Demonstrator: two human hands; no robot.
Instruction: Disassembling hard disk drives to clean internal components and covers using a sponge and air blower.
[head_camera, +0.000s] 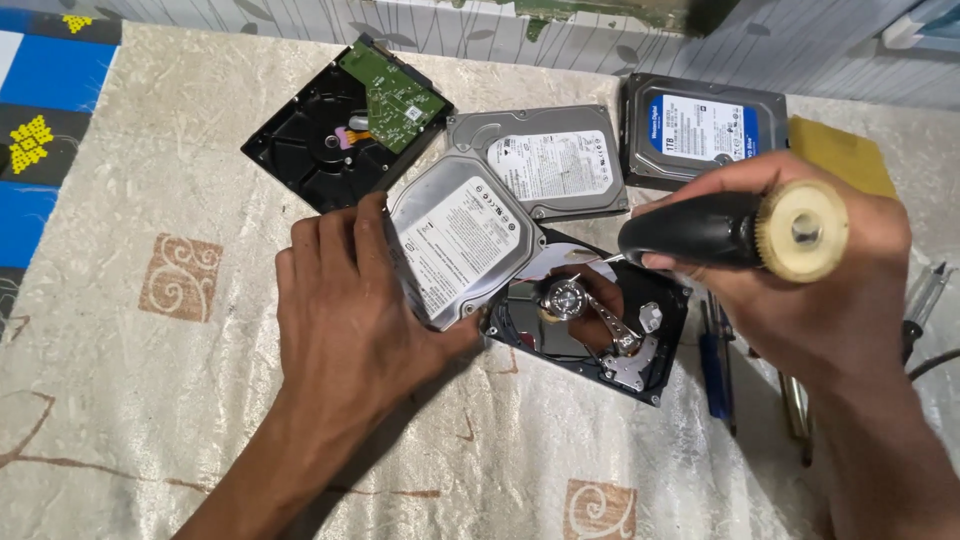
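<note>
Hard drive lid (462, 238), silver with a white label, sits tilted up off the opened drive (590, 325), whose shiny platter and actuator arm lie bare beneath it. The left hand (345, 300) grips the lid by its near edge, fingers curled over the top. The right hand (800, 270) is closed around a screwdriver (735, 232) with a black grip and a pale round butt (its tip is hidden behind the lid). Around them on the cloth-covered tabletop (160, 400) lie three more drives: one upside down with a green circuit board (395, 95), a silver one (545, 160), and one with a blue-and-white label (700, 128). Spare tools (715, 370) lie just beside the right wrist.
</note>
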